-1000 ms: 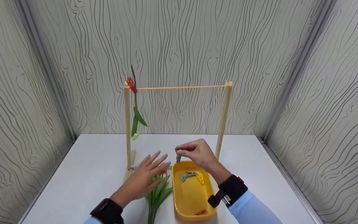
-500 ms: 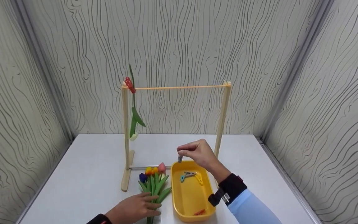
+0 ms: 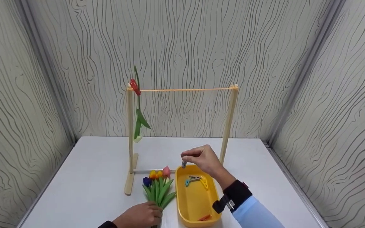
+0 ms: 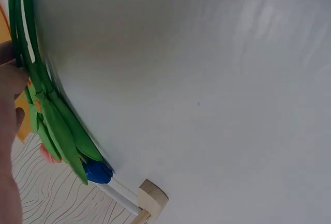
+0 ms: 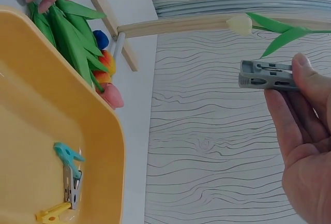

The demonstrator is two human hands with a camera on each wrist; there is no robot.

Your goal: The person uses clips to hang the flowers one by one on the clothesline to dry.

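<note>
Presently | left hand low, curled round tulip stems | right hand aloft, pinching grey clothespin

Clothespins: I count six, comprising one gray clothespin in my right hand, four smaller-view clothespins in one yellow tray, and one red clothespin on one orange cord. Wooden posts: two. Hanging white tulip: one. Bunched tulips: at least four heads; I cannot total those hidden by leaves.
</note>
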